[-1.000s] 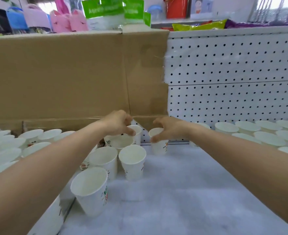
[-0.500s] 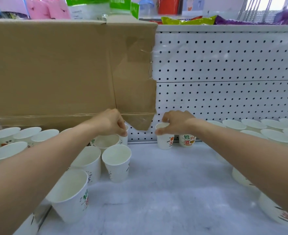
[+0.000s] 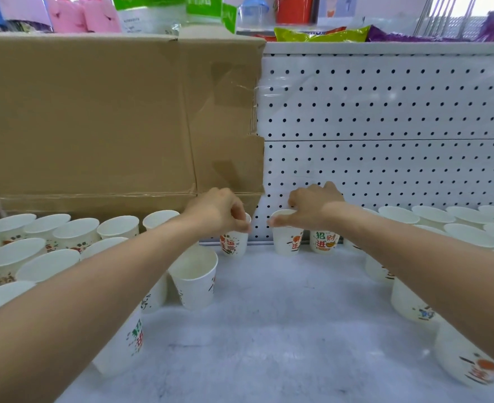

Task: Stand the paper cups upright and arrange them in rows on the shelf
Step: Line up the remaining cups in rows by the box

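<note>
White paper cups with red and green print stand upright on the pale shelf [image 3: 283, 330]. My left hand [image 3: 219, 210] pinches the rim of one cup [image 3: 234, 242] at the back of the shelf. A little to the right, my right hand [image 3: 312, 206] grips the rim of another cup [image 3: 286, 241], which stands beside a printed cup [image 3: 324, 241]. Several more cups fill rows at the left [image 3: 65, 237] and at the right [image 3: 443, 225]. One cup [image 3: 194, 276] stands in front of my left hand.
A brown cardboard sheet [image 3: 109, 120] leans against the back on the left, and a white pegboard wall [image 3: 385, 141] closes the back on the right. Packets and pink bags [image 3: 74, 13] lie on the shelf above. Cups [image 3: 472, 365] stand under my right forearm.
My view has shifted left and closer. Both hands stay at the back row on their cups; the right hand's cup has been moved right, close to the printed cup.
</note>
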{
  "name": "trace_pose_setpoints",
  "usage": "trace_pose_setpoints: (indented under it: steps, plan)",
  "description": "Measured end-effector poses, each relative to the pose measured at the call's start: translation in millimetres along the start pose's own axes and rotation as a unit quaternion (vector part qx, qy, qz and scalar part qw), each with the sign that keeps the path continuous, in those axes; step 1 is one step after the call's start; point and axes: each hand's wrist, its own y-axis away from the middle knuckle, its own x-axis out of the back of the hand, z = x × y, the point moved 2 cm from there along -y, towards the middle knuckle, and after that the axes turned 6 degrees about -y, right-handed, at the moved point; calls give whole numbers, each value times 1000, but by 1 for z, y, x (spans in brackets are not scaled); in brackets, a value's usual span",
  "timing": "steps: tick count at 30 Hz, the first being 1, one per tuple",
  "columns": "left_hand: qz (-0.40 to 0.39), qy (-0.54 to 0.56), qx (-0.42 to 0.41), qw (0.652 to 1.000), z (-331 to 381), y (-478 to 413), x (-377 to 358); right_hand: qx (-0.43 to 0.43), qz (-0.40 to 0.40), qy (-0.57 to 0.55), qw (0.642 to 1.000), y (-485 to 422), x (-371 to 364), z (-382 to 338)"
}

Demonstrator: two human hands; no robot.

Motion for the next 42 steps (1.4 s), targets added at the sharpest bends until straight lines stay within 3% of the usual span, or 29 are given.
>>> trace_pose_setpoints:
  steps: [3, 8, 14, 19, 22, 27, 42]
  plan:
    - [20, 29, 6, 999, -3, 5, 10, -18, -25, -71, 997, -1, 4, 12]
    - [-29, 55, 65, 996, -7, 3, 9, -19, -46, -125, 991, 0, 0, 12]
    - [-15, 21, 75, 997, 5, -6, 1, 10, 12, -21, 1000, 4, 3, 7]
    - [1, 0, 80, 997, 20, -10, -3, -4, 57, -32, 998, 4, 14, 20]
    - [1, -5, 84, 996, 23, -10, -4, 6, 26, -86, 996, 11, 23, 41]
    - [4, -6, 82, 997, 31, -8, -5, 19, -71, -45, 996, 21, 13, 63]
    - [-10, 18, 77, 997, 32, -11, -5, 98, -13, 14, 995, 26, 13, 56]
